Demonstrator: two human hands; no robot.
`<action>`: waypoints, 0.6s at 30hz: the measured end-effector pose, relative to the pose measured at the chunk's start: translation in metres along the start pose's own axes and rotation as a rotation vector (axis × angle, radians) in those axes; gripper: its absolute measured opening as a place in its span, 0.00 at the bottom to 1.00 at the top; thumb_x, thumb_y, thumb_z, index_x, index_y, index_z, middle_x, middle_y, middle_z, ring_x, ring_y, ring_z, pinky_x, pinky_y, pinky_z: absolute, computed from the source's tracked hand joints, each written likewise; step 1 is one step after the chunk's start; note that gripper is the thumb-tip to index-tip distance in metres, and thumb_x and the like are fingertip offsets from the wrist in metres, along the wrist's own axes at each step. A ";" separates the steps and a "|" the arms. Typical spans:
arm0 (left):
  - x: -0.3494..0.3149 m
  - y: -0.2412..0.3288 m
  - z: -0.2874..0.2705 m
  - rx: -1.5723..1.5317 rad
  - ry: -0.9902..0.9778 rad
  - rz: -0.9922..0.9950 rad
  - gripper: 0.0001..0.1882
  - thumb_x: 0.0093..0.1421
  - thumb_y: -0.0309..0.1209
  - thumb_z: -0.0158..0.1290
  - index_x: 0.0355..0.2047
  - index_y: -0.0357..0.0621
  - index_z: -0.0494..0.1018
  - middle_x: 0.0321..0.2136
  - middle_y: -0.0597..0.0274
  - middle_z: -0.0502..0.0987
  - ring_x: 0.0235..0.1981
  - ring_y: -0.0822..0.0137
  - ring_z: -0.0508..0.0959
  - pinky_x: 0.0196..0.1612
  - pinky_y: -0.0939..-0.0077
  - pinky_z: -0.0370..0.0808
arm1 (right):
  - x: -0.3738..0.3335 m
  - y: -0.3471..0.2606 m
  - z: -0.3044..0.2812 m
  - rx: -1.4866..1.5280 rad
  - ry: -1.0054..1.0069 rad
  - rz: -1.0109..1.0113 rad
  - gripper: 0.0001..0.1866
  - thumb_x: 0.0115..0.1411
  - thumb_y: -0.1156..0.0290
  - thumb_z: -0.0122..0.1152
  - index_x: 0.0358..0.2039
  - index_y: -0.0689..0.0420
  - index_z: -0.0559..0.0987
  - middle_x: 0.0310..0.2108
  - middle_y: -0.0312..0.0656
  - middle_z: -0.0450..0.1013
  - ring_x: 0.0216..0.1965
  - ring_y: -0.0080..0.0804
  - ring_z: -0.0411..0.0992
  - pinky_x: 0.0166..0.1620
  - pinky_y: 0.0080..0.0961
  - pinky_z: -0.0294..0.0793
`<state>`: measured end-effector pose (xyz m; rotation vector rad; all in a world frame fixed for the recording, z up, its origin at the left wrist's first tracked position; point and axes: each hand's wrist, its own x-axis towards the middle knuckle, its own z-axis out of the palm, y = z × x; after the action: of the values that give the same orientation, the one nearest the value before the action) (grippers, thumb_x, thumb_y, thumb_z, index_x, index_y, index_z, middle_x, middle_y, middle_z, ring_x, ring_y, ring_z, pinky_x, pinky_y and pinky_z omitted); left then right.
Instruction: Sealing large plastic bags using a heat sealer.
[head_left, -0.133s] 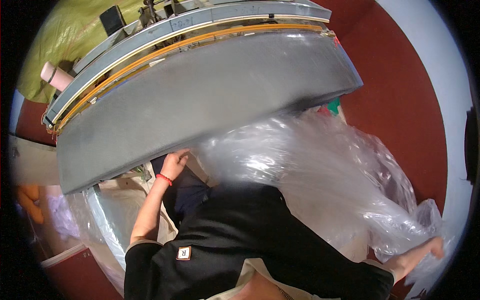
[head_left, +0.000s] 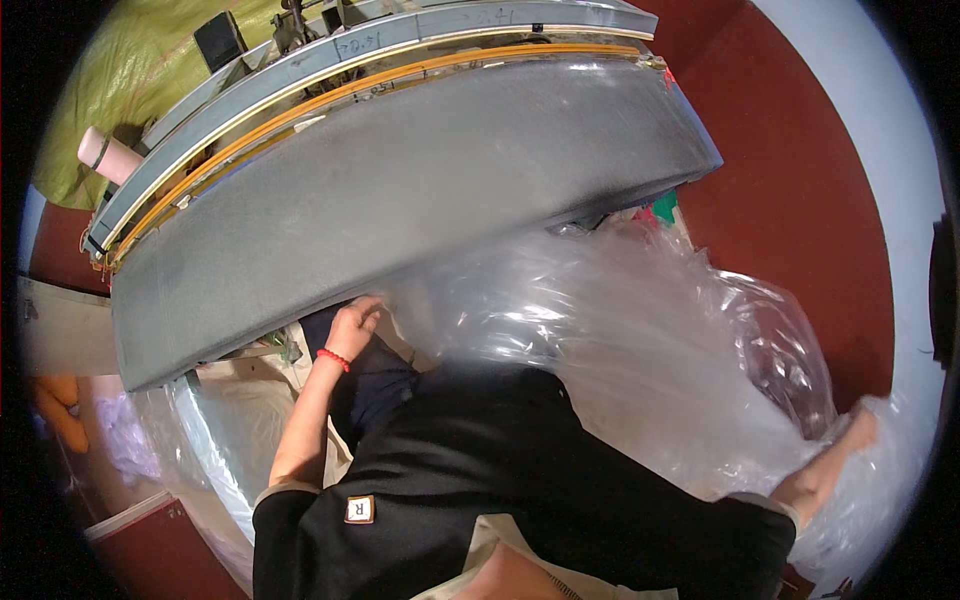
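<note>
A large clear plastic film [head_left: 600, 340] spreads between my hands, smeared by motion at its left part. My left hand [head_left: 358, 322], with a red bead bracelet at the wrist, has its fingers curled together at the film's left edge, just below the front edge of a long grey padded table [head_left: 400, 180]. Far to the right, my right hand [head_left: 855, 435] is closed on a bunched part of the same film, which trails past it toward the lower right. That hand is blurred, and its fingertips are hidden.
Behind the padded table run an orange strip [head_left: 400, 70] and a grey metal rail [head_left: 360, 45]. A pink roll [head_left: 108, 155] lies at the far left beside a yellow-green sheet [head_left: 120, 80]. Red floor [head_left: 800, 180] meets a pale wall on the right. A light-blue wrapped slab [head_left: 210, 450] stands lower left.
My right hand has moved up and slightly left with the film, which has shifted and smoothed out in the middle. The left hand has hardly moved.
</note>
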<state>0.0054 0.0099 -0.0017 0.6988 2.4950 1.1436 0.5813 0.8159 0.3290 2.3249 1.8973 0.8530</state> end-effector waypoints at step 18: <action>-0.025 0.003 0.005 0.185 -0.230 -0.157 0.16 0.50 0.29 0.47 0.41 0.44 0.68 0.37 0.52 0.72 0.38 0.54 0.72 0.39 0.68 0.69 | -0.592 -0.507 0.009 0.892 -1.835 -1.487 0.18 0.47 0.64 0.59 0.36 0.63 0.74 0.32 0.39 0.72 0.33 0.26 0.69 0.36 0.19 0.68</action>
<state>0.0293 0.0011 -0.0004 0.6296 2.4273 0.7408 0.0629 0.4112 -0.0892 0.2044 1.8006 -1.6862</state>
